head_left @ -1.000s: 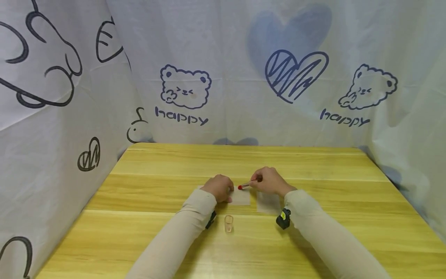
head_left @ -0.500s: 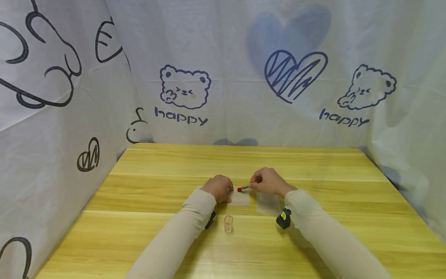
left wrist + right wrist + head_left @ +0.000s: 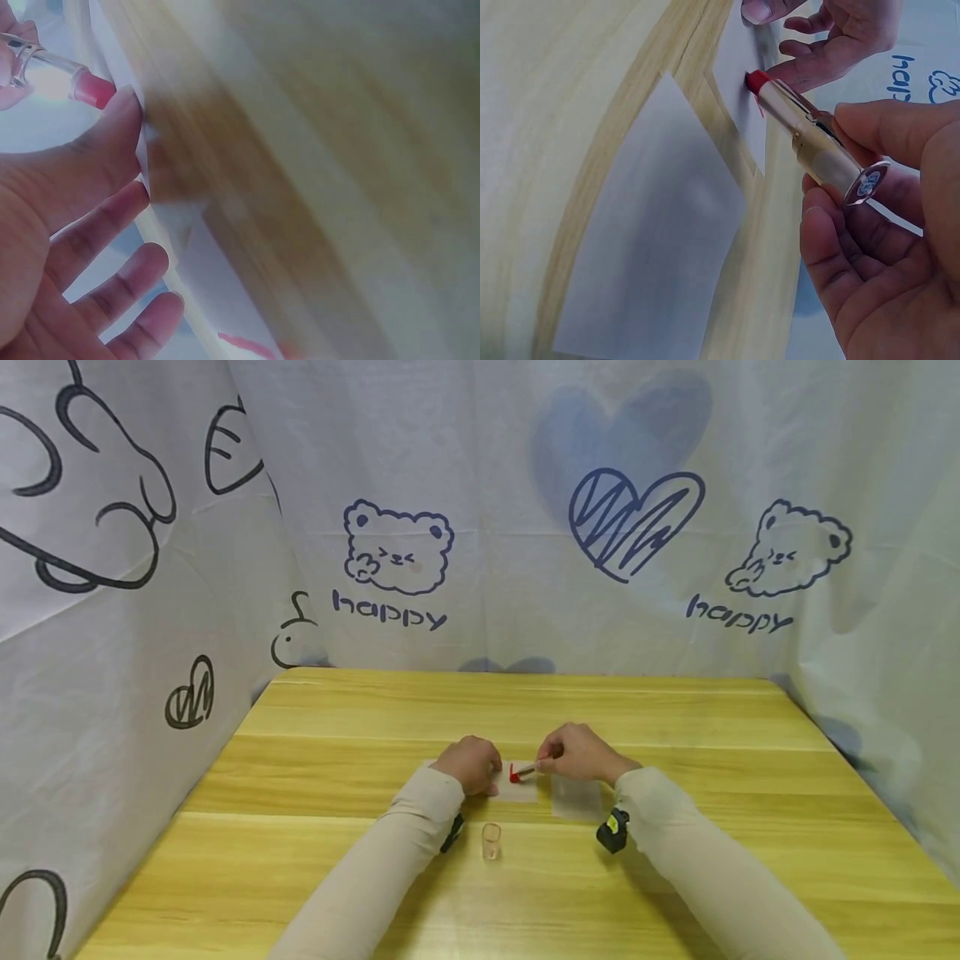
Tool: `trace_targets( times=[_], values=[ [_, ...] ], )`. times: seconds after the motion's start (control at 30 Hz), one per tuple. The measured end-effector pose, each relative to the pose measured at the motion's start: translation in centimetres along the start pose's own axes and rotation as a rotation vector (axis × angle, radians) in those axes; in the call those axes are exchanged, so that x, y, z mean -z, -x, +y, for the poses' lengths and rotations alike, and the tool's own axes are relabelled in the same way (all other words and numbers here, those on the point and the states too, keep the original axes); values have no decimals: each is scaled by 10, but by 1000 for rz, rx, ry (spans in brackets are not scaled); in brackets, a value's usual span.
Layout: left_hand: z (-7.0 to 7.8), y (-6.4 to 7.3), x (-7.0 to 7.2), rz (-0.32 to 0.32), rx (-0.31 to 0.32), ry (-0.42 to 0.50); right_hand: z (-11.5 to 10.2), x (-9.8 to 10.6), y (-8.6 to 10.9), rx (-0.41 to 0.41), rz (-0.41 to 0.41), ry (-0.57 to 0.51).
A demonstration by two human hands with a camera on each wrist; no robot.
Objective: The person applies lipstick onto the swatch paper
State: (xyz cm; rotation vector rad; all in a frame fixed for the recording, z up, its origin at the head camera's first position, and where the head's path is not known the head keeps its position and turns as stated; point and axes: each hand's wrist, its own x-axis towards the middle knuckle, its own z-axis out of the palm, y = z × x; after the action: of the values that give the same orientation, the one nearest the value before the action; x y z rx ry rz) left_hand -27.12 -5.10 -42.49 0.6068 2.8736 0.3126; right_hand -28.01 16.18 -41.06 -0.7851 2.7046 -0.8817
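Pinches a red lipstick in a gold case (image 3: 821, 150) in the fingers of the right hand (image 3: 581, 752), tip angled down over a white paper sheet (image 3: 523, 792), at the end of a red stroke (image 3: 512, 770). Rests the left hand (image 3: 471, 764) on that sheet, fingers loosely extended, gripping nothing visible. Has a second white sheet (image 3: 652, 225) just to the right, apart, and a clear cap (image 3: 491, 843) nearer the body on the wood-grain tabletop (image 3: 480, 710).
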Motion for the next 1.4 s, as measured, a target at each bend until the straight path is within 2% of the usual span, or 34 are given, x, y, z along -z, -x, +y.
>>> trace_targets(
  times=[0.53,1.1,1.4],
  values=[
    [0,1,-1,9,-10,-17,-3,5,5,80,-119,-4],
    [3,5,2,9,-20,5,-4,6,7,79,-124,7],
    [4,5,3,0,-4,5,-4,8,8,67,-114,-6]
  ],
)
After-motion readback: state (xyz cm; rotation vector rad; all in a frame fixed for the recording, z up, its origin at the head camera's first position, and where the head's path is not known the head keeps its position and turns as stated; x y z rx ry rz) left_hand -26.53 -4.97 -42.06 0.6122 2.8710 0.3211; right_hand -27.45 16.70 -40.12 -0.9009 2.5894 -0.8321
